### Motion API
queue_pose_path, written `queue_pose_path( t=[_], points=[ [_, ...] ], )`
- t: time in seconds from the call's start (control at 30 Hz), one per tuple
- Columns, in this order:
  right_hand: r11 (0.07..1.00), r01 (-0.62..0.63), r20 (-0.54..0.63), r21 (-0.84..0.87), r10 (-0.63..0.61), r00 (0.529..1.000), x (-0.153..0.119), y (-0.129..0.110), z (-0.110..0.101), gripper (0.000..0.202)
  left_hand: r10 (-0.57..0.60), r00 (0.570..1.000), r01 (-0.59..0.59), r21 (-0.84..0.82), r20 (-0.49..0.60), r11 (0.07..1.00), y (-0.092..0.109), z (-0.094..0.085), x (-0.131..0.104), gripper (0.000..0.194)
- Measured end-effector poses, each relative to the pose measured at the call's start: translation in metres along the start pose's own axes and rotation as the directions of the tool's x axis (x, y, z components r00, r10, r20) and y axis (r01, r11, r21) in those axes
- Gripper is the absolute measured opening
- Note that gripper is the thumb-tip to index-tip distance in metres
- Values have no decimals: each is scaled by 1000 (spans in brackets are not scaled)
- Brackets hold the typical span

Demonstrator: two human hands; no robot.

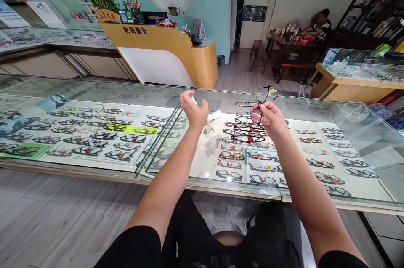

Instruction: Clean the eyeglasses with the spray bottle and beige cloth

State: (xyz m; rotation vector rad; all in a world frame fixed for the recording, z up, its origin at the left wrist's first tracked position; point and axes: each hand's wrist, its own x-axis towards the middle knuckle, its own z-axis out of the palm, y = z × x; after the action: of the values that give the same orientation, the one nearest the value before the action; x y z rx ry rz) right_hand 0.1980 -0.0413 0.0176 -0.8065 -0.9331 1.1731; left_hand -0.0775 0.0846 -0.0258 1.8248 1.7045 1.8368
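Note:
My right hand (pixel 272 120) pinches a pair of eyeglasses (pixel 267 93) with dark rims, raised over the glass display counter (pixel 202 182). A yellow mark shows on one lens, and the fingers partly cover the rest of the pair. Left of it, my left hand (pixel 195 111) is raised with its fingers curled around a small white thing (pixel 193 100), mostly hidden. Between the hands, a white piece like paper or cloth (pixel 216 115) lies at the counter. Rows of eyeglasses (pixel 232 155) sit under the glass, several with red tags.
More eyeglasses (pixel 118 155) fill the counter section on the left. Beyond stands a yellow and white cashier desk (pixel 164 45). At the back right a person (pixel 322 26) sits by a dark table (pixel 285 41), near a bench (pixel 259 51). Another glass case (pixel 362 70) stands at right.

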Motion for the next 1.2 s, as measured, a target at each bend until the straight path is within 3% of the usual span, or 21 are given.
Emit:
queue_pose_path(
  t=[0.07,0.17,0.23,0.33,0.4,0.6,0.73,0.87,1.03,1.2],
  points=[
    [1000,3,-6,-1,-3,1000,0,-1,0,44,101,968,-92,-51,231,994,8,-3,-3,37],
    [1000,-1,0,-3,1,1000,-1,-2,0,44,129,813,-129,-41,568,991,7,-2,-7,29],
    [1000,-2,4,-10,2,1000,-1,-2,0,43,82,721,-124,12,688,992,0,1,-9,33],
    [1000,-6,6,-18,6,1000,-1,-2,1,45,-10,648,-69,71,762,995,-9,5,-12,43],
    [1000,-6,7,-17,6,1000,-1,-2,2,46,-63,644,-22,100,762,995,-14,7,-12,48],
    [1000,-1,13,-11,2,1000,-3,-3,4,44,-221,692,134,178,688,975,-29,13,-6,50],
    [1000,-7,11,-26,7,1000,-3,-3,4,46,-311,684,253,186,660,949,-36,17,-4,49],
    [999,-16,2,-28,16,1000,-2,-2,3,47,-334,690,321,142,642,936,-35,16,-1,19],
    [1000,-18,9,-19,18,1000,-2,-3,3,44,-375,697,434,56,611,899,-35,14,2,41],
    [999,-35,2,-27,35,999,-4,-5,4,43,-455,664,627,-111,594,771,-32,14,7,28]
  ],
)
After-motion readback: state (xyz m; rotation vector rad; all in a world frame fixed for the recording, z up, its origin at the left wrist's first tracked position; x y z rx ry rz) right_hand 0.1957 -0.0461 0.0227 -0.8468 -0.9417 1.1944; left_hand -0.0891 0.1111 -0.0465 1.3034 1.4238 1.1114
